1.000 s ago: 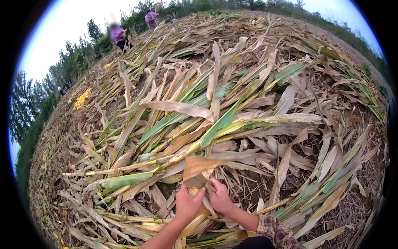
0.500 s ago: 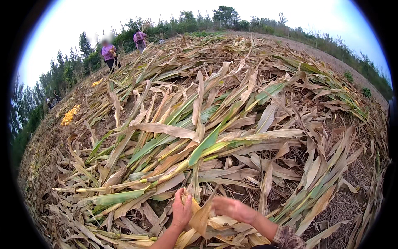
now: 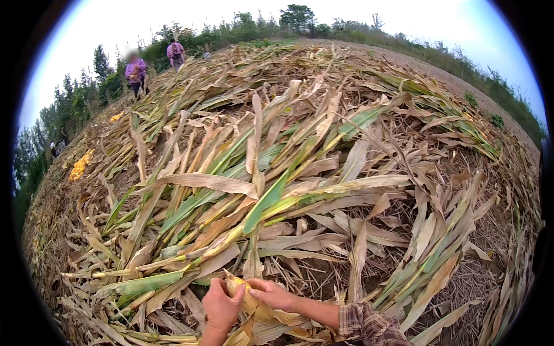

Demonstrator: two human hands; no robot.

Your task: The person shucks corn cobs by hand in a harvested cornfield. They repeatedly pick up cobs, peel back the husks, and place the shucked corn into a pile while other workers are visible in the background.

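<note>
An ear of corn (image 3: 237, 281) is between my two hands at the lower middle, its yellow kernels showing near the tip. My left hand (image 3: 221, 305) is closed round its left side, thumb against it. From the right, my right hand (image 3: 273, 294) reaches across with its fingers closed on the husk by the kernels. Pale dry husk (image 3: 258, 309) hangs below the ear between the hands. The ear's lower part is hidden by husk and fingers.
Cut corn stalks (image 3: 228, 239) with dry and green leaves lie thickly ahead. Another bundle of stalks (image 3: 441, 245) lies at the right. Yellow corn ears (image 3: 81, 165) are heaped at the far left. Two people (image 3: 136, 71) in purplish tops stand in the distance, before trees.
My right hand has come left from beside the husk onto the ear. Kernels now show between my hands. The whole view has shifted slightly, moving the scene left.
</note>
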